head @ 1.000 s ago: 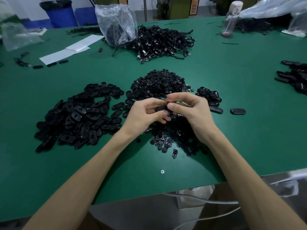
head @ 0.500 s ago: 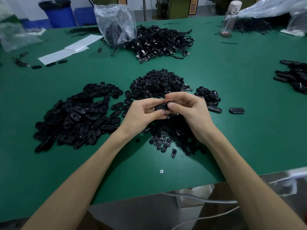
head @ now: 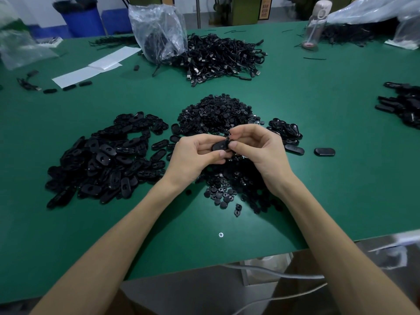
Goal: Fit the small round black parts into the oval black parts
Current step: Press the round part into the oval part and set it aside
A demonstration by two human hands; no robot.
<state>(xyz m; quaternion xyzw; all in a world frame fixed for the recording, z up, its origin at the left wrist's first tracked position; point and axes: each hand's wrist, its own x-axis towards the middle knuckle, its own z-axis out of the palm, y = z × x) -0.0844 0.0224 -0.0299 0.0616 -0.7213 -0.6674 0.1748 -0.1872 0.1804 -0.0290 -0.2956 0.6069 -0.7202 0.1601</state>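
Both hands meet above the desk, just over the near scatter of small round black parts. The left hand grips one oval black part between thumb and curled fingers. The right hand pinches that part's right end with thumb and forefinger; whether a round part sits under the fingertips cannot be told. A big pile of oval parts lies to the left, and a mound of round parts lies just beyond the hands. A smaller oval heap and a lone oval piece lie to the right. Farther back lie a cable heap and a plastic bag.
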